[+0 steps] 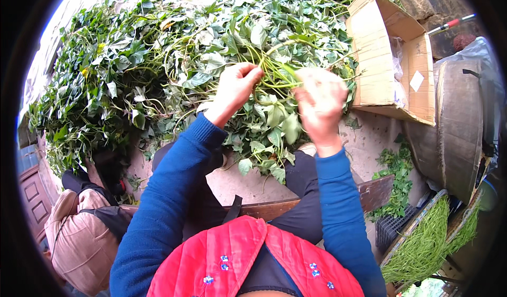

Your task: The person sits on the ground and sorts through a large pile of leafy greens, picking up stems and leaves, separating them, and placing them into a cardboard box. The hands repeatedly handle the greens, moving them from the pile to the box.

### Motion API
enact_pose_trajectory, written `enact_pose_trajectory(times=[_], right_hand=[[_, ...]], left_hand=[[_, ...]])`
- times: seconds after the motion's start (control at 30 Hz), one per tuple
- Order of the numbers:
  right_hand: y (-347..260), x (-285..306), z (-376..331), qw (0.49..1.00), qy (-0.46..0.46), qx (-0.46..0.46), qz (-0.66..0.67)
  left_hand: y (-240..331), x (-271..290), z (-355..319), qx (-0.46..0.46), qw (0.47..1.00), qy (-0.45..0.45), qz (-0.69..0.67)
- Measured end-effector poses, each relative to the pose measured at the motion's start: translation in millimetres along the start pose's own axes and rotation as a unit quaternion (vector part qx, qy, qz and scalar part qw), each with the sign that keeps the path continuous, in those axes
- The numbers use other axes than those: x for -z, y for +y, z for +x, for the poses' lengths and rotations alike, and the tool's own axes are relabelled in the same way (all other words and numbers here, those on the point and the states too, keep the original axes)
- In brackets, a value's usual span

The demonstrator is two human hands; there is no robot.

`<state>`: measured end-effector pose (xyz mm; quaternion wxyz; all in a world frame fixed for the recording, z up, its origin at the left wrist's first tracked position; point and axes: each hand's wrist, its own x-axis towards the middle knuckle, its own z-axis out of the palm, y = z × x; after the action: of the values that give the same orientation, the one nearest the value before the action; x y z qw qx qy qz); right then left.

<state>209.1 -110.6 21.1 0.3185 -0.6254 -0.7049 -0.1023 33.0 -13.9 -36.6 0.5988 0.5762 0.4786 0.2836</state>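
Leafy green vines, looking like sweet potato vines, lie in a big heap in front of me. My left hand is closed, thumb and fingertips pinching a vine stem at the heap's near side. To its right, my right hand is curled shut and somewhat blurred by motion. A green stem runs into its fingers. Between and below the hands, loose stems and broad leaves hang toward the floor. Exactly how the right fingertips grip the stem is too smeared to see.
An open cardboard box stands right of the heap. Beyond it is a large brown container. Cut green stems fill a basket at lower right, near a dark crate. Another person sits at lower left. A wooden bench is beneath me.
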Motion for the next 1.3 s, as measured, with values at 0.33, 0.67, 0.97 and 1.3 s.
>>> enact_pose_trajectory(times=[0.33, 0.67, 0.97, 1.3], right_hand=[[11, -14, -12, 0.998, -0.037, -0.037, 0.026], [38, 206, -210, 0.805, -0.201, -0.397, -0.393], [-22, 174, -171, 0.891, -0.129, -0.407, -0.154], [-37, 4, -28, 0.892, -0.150, -0.374, 0.206]], left_hand=[[17, -14, -16, -0.115, 0.974, 0.006, 0.195], [20, 11, -7, 0.050, 0.981, -0.032, -0.183], [26, -25, -40, 0.101, 0.940, -0.127, -0.300], [6, -22, -41, 0.016, 0.991, -0.112, -0.075]])
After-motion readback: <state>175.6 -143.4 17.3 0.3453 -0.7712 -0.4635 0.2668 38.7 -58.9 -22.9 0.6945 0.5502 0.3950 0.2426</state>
